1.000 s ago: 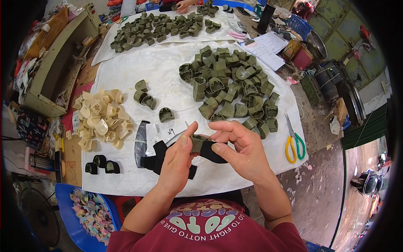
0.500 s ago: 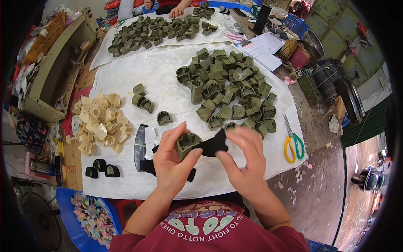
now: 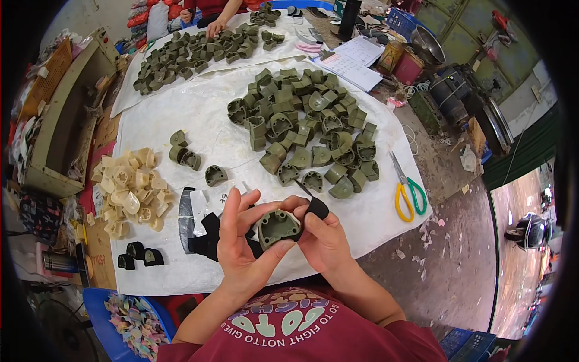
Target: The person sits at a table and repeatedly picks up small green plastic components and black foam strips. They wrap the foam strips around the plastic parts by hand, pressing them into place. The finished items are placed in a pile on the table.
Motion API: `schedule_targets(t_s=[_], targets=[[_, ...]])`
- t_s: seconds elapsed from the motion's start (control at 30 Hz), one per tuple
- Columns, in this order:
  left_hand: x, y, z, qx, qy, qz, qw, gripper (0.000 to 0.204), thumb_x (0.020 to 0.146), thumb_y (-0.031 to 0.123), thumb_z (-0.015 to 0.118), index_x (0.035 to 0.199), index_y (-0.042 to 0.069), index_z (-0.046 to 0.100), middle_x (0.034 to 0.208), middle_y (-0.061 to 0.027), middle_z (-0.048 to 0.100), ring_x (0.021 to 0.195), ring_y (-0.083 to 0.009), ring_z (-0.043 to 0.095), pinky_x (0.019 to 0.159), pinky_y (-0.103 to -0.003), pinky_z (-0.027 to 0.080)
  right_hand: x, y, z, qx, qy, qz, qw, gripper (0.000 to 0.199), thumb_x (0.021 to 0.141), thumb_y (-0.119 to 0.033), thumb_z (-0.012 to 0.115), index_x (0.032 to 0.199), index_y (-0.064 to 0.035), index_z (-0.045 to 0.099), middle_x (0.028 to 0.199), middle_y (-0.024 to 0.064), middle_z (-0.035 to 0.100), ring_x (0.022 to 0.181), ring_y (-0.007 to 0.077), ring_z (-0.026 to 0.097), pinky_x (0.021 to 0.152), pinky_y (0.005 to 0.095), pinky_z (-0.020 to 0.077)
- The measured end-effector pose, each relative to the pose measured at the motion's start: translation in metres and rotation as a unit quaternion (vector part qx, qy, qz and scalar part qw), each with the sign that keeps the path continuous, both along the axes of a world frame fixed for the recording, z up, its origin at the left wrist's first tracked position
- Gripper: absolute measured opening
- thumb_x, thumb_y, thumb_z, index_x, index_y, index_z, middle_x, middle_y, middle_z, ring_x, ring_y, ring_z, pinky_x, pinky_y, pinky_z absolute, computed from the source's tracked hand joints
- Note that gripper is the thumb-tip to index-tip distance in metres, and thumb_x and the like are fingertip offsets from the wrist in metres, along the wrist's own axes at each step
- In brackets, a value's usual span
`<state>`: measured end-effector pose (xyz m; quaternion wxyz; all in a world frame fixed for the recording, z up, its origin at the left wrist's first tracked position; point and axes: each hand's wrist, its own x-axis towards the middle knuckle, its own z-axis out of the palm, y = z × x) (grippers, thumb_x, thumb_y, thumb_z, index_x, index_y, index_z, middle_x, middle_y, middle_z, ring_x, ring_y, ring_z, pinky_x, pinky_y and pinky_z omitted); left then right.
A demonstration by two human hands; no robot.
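Note:
My left hand [image 3: 244, 244] grips a hollow, olive-green shoe heel [image 3: 278, 228], its ribbed open side facing up. My right hand [image 3: 325, 241] is closed on a black fabric strip [image 3: 317, 207], pinched against the heel's right side. How far the strip reaches around the heel is hidden by my fingers. More black fabric pieces [image 3: 202, 245] lie beside my left hand, partly behind it. Beyond my hands spreads a large pile of olive heels [image 3: 313, 120], with a few loose ones [image 3: 215, 175] to its left. Black-covered heels [image 3: 136, 249] sit at the near left.
A heap of cream heels [image 3: 129, 190] lies left on the white cloth [image 3: 199, 145]. Scissors with yellow and green handles [image 3: 405, 199] rest at the right. A blue basin [image 3: 99, 308] of colourful scraps stands lower left. Across the table, another person's hand [image 3: 216, 27] touches a second heel pile [image 3: 193, 57].
My right hand has brought the strip from stretched out at the right to against the heel. Both hands are lower and closer together, and the heel's open side now faces up more.

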<state>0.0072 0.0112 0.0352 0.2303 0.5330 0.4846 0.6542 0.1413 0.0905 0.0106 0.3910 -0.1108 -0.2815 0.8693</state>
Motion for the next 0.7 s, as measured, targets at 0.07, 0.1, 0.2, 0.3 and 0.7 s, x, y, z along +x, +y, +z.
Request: schedule_targets(t_s=[0.07,0.1,0.2,0.3,0.7], targets=[[0.005,-0.002,0.001,-0.013,-0.038,0.004,0.999,0.098,0.072,0.003,0.078,0.149,0.006,0.017,0.118,-0.0139,0.062,0.131,-0.0288,0.041,0.110,-0.044,0.025,0.004,0.006,0.000,0.009,-0.009,0.010,1.000,0.020,0.090,-0.014,0.064,0.106,-0.0019,0.067,0.121,0.0084,0.057,0.104,0.0170,0.058,0.092,0.0330,0.0452],[0.006,-0.003,0.002,-0.020,-0.056,0.007,0.998,0.097,0.073,0.006,0.079,0.148,0.005,0.019,0.115,-0.0137,0.065,0.130,-0.0289,0.043,0.111,-0.046,0.021,0.006,0.009,0.000,0.009,-0.019,0.012,1.000,0.020,0.089,-0.014,0.065,0.104,-0.0019,0.068,0.119,0.0080,0.058,0.101,0.0164,0.059,0.090,0.0322,0.0461],[0.005,-0.008,0.005,-0.072,-0.002,0.000,0.997,0.097,0.072,0.011,0.080,0.148,0.004,0.020,0.115,-0.0148,0.066,0.132,-0.0293,0.043,0.113,-0.049,0.010,0.009,0.012,-0.001,0.008,-0.039,0.018,0.999,0.018,0.087,-0.012,0.067,0.102,-0.0015,0.069,0.115,0.0073,0.060,0.096,0.0159,0.060,0.088,0.0313,0.0479],[0.003,-0.008,0.007,-0.091,0.055,-0.005,0.994,0.097,0.073,0.017,0.080,0.147,0.003,0.019,0.116,-0.0158,0.065,0.133,-0.0300,0.042,0.113,-0.051,0.003,0.011,0.013,-0.001,-0.003,-0.038,0.037,0.999,0.018,0.086,-0.011,0.068,0.101,-0.0011,0.069,0.113,0.0065,0.062,0.096,0.0161,0.061,0.088,0.0312,0.0490],[0.002,0.006,-0.001,-0.147,0.007,0.049,0.988,0.095,0.072,0.013,0.079,0.146,0.001,0.022,0.104,-0.0116,0.057,0.099,-0.0219,0.056,0.095,-0.034,0.041,0.000,-0.001,0.006,0.272,-0.257,-0.213,0.903,0.020,0.083,0.000,0.069,0.102,0.0028,0.065,0.099,0.0069,0.065,0.090,0.0147,0.060,0.084,0.0311,0.0481]])
